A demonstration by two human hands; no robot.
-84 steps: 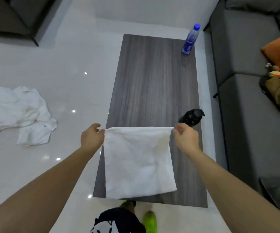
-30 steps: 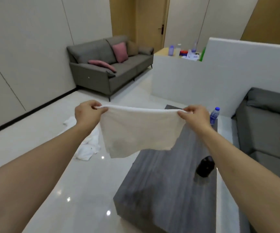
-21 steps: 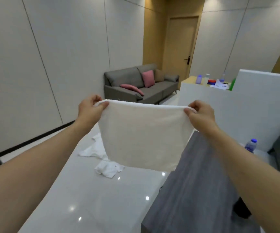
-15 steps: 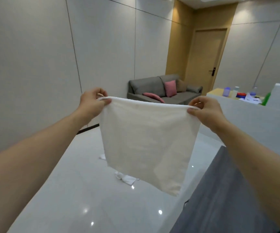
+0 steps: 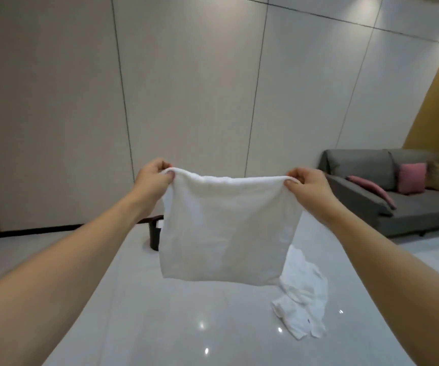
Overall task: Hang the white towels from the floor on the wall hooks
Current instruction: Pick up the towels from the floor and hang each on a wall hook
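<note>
Between the folded towel point(image 5: 226, 228) and the panelled wall point(image 5: 186, 88) lies open glossy floor point(image 5: 160, 326). Left hand point(image 5: 151, 184) and right hand point(image 5: 308, 186) each pinch a top corner, towel hanging between them. Below-right of it, crumpled towels point(image 5: 302, 297) lie on the floor.

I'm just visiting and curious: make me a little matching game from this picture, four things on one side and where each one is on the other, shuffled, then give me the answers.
Things:
1. held towel
2. crumpled towels
3. pink cushion
4. dark bin

Places:
A. on the grey sofa at the right
B. stretched in the air between the left hand and the right hand
C. on the floor by the wall, partly behind the hanging cloth
D. lying on the glossy floor, low right of the hanging cloth

Pairs: 1-B, 2-D, 3-A, 4-C
</note>
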